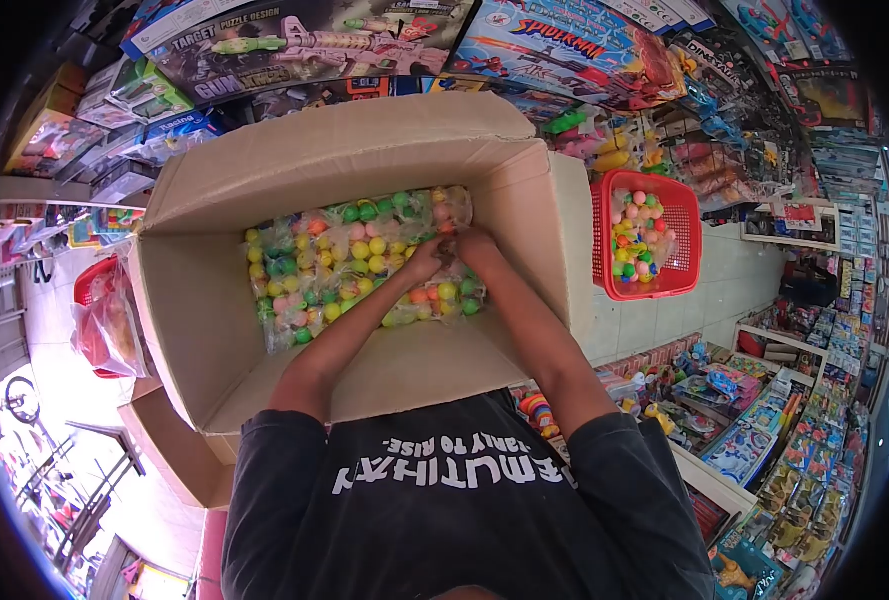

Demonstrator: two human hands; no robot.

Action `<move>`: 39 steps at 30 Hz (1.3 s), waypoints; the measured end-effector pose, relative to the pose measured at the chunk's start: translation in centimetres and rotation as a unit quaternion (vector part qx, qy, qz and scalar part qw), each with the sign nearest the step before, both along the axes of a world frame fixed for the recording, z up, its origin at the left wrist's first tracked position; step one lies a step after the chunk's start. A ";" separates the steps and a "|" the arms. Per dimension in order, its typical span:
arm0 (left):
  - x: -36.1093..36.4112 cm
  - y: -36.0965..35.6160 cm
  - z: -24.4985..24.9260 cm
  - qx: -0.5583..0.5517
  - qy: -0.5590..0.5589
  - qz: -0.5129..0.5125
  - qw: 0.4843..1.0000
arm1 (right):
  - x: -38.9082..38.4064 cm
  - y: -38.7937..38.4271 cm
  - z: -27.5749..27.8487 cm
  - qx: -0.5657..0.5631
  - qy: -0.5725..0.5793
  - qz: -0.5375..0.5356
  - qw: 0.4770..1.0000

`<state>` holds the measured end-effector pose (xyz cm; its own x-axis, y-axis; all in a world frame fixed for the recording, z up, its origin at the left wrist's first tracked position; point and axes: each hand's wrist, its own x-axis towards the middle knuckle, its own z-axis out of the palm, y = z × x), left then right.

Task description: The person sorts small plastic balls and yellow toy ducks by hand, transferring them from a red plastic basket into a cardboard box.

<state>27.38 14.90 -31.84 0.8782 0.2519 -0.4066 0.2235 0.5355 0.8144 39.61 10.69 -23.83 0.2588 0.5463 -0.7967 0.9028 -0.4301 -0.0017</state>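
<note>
A large open cardboard box (339,128) is in front of me, with clear plastic bags of small coloured balls (366,248) laid in rows on its bottom. The balls are yellow, green, pink and orange. Both my hands reach down inside, close together near the right end of the bags. My left hand (428,258) has its fingers bent and closed on the plastic of a ball bag. Right beside it, my right hand (475,248) is closed on the same plastic. The fingertips are small and partly hidden.
On the tiled floor right of the box stands a red plastic basket (686,235) holding more bagged balls. A red basket wrapped in plastic (104,318) is at the left. Boxed toys (564,45) line the far side, and toy shelves (754,430) fill the right.
</note>
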 end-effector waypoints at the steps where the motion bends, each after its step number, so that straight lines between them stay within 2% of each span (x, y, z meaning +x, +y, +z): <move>1: -0.1 0.0 -0.5 -0.011 -0.012 0.015 1.000 | 0.0 0.0 0.1 0.004 0.008 -0.018 1.000; 3: -0.2 -0.2 -1.6 -0.023 -0.023 0.031 0.999 | -0.1 0.1 0.3 0.013 0.023 -0.056 0.998; 7: 0.1 -0.6 -2.9 0.056 -0.010 -0.008 0.998 | 0.2 0.2 0.8 0.029 0.040 -0.119 0.992; 9: 0.0 -0.7 -3.0 0.079 -0.005 -0.016 0.997 | 0.0 0.3 0.8 -0.027 0.054 -0.064 0.996; 13: 0.1 -0.9 -2.9 0.121 0.026 -0.051 0.991 | 0.4 -0.5 -2.9 0.026 0.026 -0.010 0.999; 16: 0.2 -1.0 -1.6 0.115 0.048 -0.060 0.990 | 0.8 -0.9 -5.0 -0.024 -0.011 0.037 0.999; 18: 0.3 -0.8 -0.4 0.106 0.055 -0.058 0.991 | 1.4 -1.4 -6.1 0.013 -0.039 0.122 0.992; 20: 0.1 -0.8 0.3 0.110 0.070 -0.058 0.990 | 0.8 -0.9 -5.5 -0.002 -0.026 0.104 0.994; 24: 0.4 -0.6 -0.2 0.065 0.038 -0.053 0.996 | 0.5 -0.2 -2.3 -0.012 0.009 0.038 0.999; 25: 0.4 -0.3 0.0 0.040 0.040 -0.062 0.997 | 0.6 0.5 -0.1 -0.011 0.009 0.038 0.999; 27: 0.4 0.1 -0.5 0.014 0.041 -0.072 0.996 | 0.4 1.9 5.5 -0.013 0.053 -0.064 0.996; 29: 0.8 0.8 -2.0 0.096 0.077 -0.137 0.983 | 1.3 3.3 6.5 0.019 0.046 -0.076 0.996; 31: 1.0 1.6 -2.4 0.142 0.064 -0.152 0.976 | 1.6 4.2 8.8 0.056 0.036 -0.087 0.994; 33: 1.0 2.2 -1.7 0.189 0.053 -0.164 0.967 | 1.4 4.7 11.7 0.023 0.003 0.039 0.999; 35: -0.1 2.9 1.3 0.345 0.045 -0.171 0.922 | 1.8 5.1 11.1 0.001 0.019 0.044 0.999; 37: -1.1 4.2 5.1 0.360 0.045 -0.194 0.912 | 1.6 4.9 12.1 -0.021 0.037 0.049 0.998; 39: -2.2 5.3 7.9 0.374 0.047 -0.215 0.901 | 0.3 3.8 16.1 0.041 0.024 0.114 0.992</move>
<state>25.15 20.24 -23.90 0.9308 0.1301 -0.3416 0.3654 -0.3077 0.8785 39.91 14.49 -7.77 0.0842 0.6503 -0.7550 0.9745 -0.2119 -0.0739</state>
